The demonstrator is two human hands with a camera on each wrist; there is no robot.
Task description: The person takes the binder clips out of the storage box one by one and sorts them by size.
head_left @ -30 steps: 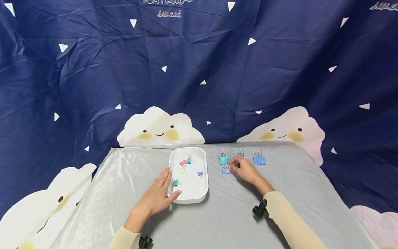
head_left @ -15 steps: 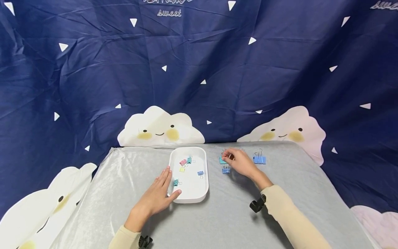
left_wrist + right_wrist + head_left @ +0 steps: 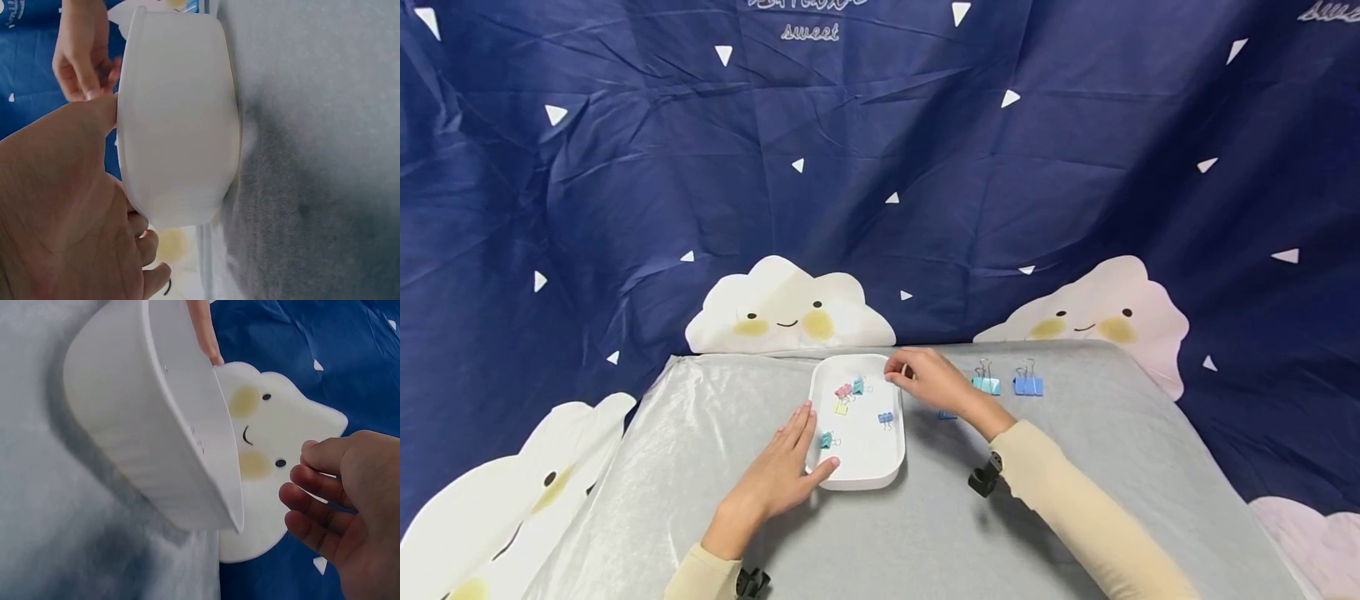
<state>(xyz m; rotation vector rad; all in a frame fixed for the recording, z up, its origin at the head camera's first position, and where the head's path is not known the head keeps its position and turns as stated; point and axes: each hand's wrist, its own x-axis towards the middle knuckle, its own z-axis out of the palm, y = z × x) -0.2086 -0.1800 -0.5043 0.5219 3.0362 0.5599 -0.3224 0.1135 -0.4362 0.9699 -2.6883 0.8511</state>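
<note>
My left hand (image 3: 778,467) rests against the left side of a white tray (image 3: 880,482), its fingers straight along the rim and its thumb at the near corner. In the tray lie small binder clips: a pink clip (image 3: 844,390), a yellow clip (image 3: 841,409), a blue clip (image 3: 886,417), a teal clip (image 3: 858,386) and another teal clip (image 3: 826,440). My right hand (image 3: 928,379) is over the tray's far right rim, thumb and fingers bent toward each other. In the right wrist view its fingertips (image 3: 299,475) show beyond the rim; I cannot tell whether they pinch anything.
Right of the tray stand a larger teal binder clip (image 3: 987,385) and a larger blue binder clip (image 3: 1028,386). A small blue clip (image 3: 948,414) is partly hidden by the right arm. Grey cloth (image 3: 955,533) covers the table; a navy curtain (image 3: 850,208) hangs behind.
My right hand has moved left from among the clips on the table to the tray's far right rim. My left hand has stayed against the tray.
</note>
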